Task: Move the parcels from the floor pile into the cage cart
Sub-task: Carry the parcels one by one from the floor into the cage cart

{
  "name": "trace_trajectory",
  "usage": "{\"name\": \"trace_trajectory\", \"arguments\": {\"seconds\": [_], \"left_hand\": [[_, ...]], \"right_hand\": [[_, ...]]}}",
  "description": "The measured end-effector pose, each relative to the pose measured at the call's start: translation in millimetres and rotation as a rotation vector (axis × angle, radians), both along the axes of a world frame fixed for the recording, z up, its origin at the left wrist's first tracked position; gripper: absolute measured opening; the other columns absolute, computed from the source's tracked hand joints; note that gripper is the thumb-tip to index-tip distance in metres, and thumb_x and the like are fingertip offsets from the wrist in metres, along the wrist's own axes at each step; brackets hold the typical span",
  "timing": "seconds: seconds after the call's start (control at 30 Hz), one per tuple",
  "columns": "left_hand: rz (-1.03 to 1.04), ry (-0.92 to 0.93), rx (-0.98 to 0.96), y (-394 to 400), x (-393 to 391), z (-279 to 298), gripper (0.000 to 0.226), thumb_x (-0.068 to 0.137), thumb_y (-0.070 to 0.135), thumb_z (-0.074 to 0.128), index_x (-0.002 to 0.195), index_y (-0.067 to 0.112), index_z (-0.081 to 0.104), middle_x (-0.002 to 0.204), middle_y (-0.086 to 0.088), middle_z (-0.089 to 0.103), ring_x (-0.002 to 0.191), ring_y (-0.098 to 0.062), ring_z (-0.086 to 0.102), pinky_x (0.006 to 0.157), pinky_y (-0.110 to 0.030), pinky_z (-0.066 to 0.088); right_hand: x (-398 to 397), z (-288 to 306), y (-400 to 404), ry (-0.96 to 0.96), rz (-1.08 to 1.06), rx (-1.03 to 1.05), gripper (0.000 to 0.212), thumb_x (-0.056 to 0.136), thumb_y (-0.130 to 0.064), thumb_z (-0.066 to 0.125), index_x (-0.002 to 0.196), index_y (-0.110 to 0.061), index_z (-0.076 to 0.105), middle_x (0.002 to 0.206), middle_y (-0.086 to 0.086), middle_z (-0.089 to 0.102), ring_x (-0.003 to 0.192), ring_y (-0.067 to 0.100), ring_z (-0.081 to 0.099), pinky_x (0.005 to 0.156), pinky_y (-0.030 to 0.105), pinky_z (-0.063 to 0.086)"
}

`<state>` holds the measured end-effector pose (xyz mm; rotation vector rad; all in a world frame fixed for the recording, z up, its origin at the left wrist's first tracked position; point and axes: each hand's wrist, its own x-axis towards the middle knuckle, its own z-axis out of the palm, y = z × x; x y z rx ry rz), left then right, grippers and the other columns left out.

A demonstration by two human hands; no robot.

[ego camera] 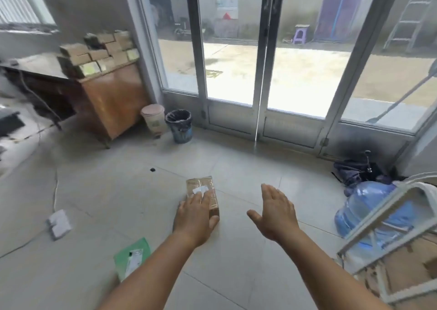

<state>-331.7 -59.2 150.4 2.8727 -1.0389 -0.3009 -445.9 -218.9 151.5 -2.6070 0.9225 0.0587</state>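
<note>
Pale floor tiles [123, 191] run out to a glass double door [260, 78] at the far side, with a black-lined bin [179, 126] and a pink bin [153, 118] just beside each other to its left. My left hand [196, 217] lies on a brown taped parcel [205, 191] in the middle of the floor, fingers laid over its top and white label, thumb hooked round its near right corner. My right hand [275, 212] hovers just right of it, loose and flat, fingers straight, gripping nothing. A green parcel [132, 257] sits near left beside my forearm, and a small white parcel [59, 223] further left. At the near right edge stands the cage cart [383, 219], cardboard showing inside, with a blue water jug [364, 205] behind its rail.
</note>
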Motion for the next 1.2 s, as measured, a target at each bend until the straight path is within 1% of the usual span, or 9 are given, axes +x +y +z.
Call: {"name": "trace_trajectory", "arguments": {"seconds": [0.1, 0.23, 0.37, 0.47, 0.7, 0.9, 0.97, 1.07, 1.2], "left_hand": [[0.127, 0.027, -0.009, 58, 21, -11, 0.07, 0.095, 0.049, 0.045, 0.152, 0.019, 0.017, 0.153, -0.002, 0.029, 0.141, -0.022, 0.026, 0.113, -0.036, 0.021], [0.277, 0.085, 0.026, 113, 41, -27, 0.069, 0.097, 0.048, 0.044, 0.151, 0.016, 0.017, 0.154, -0.003, 0.029, 0.141, -0.022, 0.026, 0.113, -0.036, 0.021], [0.397, 0.163, 0.038, 144, 61, -49, 0.071, 0.097, 0.048, 0.043, 0.153, 0.017, 0.014, 0.156, -0.003, 0.025, 0.142, -0.022, 0.024, 0.113, -0.035, 0.021], [0.447, 0.204, 0.052, 149, 82, -64, 0.071, 0.097, 0.047, 0.043, 0.153, 0.016, 0.013, 0.156, -0.004, 0.025, 0.142, -0.021, 0.025, 0.113, -0.034, 0.022], [0.485, 0.264, 0.063, 102, 170, -98, 0.071, 0.097, 0.046, 0.042, 0.154, 0.015, 0.012, 0.155, -0.004, 0.026, 0.141, -0.023, 0.026, 0.113, -0.036, 0.023], [0.511, 0.357, 0.105, 25, 260, -134, 0.072, 0.098, 0.045, 0.044, 0.154, 0.014, 0.011, 0.157, -0.005, 0.024, 0.143, -0.023, 0.024, 0.114, -0.036, 0.021], [0.517, 0.381, 0.116, 3, 285, -151, 0.072, 0.097, 0.044, 0.045, 0.154, 0.014, 0.011, 0.156, -0.005, 0.025, 0.143, -0.022, 0.025, 0.114, -0.036, 0.022], [0.518, 0.409, 0.14, -26, 320, -182, 0.073, 0.097, 0.043, 0.045, 0.154, 0.015, 0.01, 0.157, -0.004, 0.024, 0.142, -0.023, 0.025, 0.114, -0.035, 0.022], [0.506, 0.453, 0.164, -54, 363, -227, 0.074, 0.097, 0.043, 0.046, 0.154, 0.014, 0.009, 0.157, -0.005, 0.024, 0.142, -0.024, 0.026, 0.114, -0.036, 0.023]], "right_hand": [[37, -12, 42, 0.047, 0.109, 0.03, 0.083, 0.095, -0.053, 0.047, 0.157, -0.016, 0.004, 0.164, 0.003, 0.008, 0.15, 0.024, 0.009, 0.119, 0.04, 0.015], [77, -27, 82, 0.092, 0.232, 0.05, 0.082, 0.095, -0.052, 0.049, 0.156, -0.016, 0.008, 0.162, 0.002, 0.014, 0.148, 0.023, 0.014, 0.117, 0.037, 0.018], [116, -48, 101, 0.146, 0.309, 0.09, 0.083, 0.095, -0.051, 0.049, 0.157, -0.017, 0.005, 0.164, 0.001, 0.01, 0.149, 0.023, 0.013, 0.116, 0.038, 0.019], [147, -65, 102, 0.183, 0.336, 0.109, 0.084, 0.095, -0.051, 0.05, 0.157, -0.016, 0.005, 0.164, 0.002, 0.01, 0.149, 0.024, 0.012, 0.116, 0.039, 0.02], [237, -102, 51, 0.206, 0.322, 0.163, 0.085, 0.094, -0.05, 0.05, 0.157, -0.017, 0.005, 0.164, 0.003, 0.011, 0.149, 0.024, 0.014, 0.116, 0.039, 0.021], [323, -141, -27, 0.212, 0.222, 0.271, 0.083, 0.092, -0.05, 0.055, 0.155, -0.017, 0.013, 0.16, 0.001, 0.021, 0.143, 0.026, 0.025, 0.113, 0.041, 0.028], [348, -159, -51, 0.232, 0.193, 0.301, 0.084, 0.092, -0.051, 0.055, 0.155, -0.016, 0.012, 0.16, 0.002, 0.021, 0.143, 0.027, 0.025, 0.113, 0.043, 0.028], [382, -192, -81, 0.265, 0.153, 0.342, 0.085, 0.093, -0.05, 0.055, 0.156, -0.014, 0.01, 0.161, 0.003, 0.019, 0.145, 0.026, 0.023, 0.114, 0.041, 0.025], [410, -242, -108, 0.264, 0.11, 0.388, 0.08, 0.093, -0.043, 0.058, 0.154, -0.015, 0.015, 0.158, 0.002, 0.024, 0.141, 0.026, 0.029, 0.111, 0.039, 0.029]]}}
